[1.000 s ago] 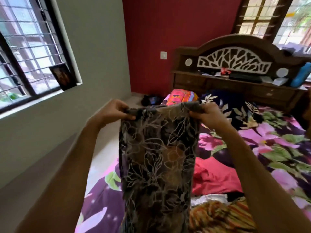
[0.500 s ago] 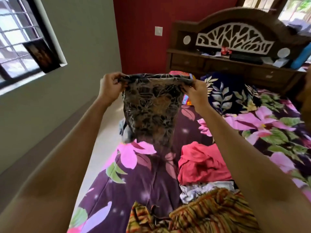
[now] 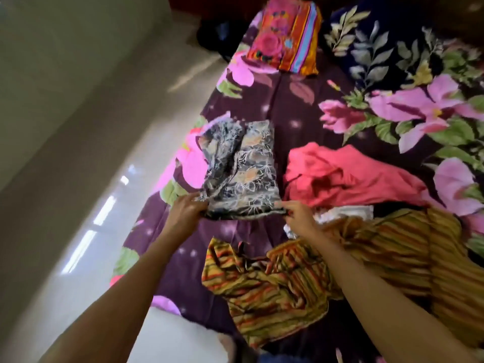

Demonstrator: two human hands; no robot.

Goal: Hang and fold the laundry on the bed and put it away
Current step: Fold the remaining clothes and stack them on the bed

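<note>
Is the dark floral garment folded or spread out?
Folded, roughly: garment lies doubled on the bed; left hand and right hand pinch its near edge.

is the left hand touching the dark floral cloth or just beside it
Touching. The head view shows the left hand pinching the near left corner of the dark floral cloth; the right hand pinches its near right corner.

Left arm: bare, stretched forward from the lower left, forearm angled up and to the right.
Left hand (image 3: 187, 209): fingers curled, pinching the near left corner of the patterned cloth (image 3: 243, 174).
Right arm: bare, reaching forward from the lower right.
Right hand (image 3: 300, 214): fingers curled, pinching the cloth's near right corner.
</note>
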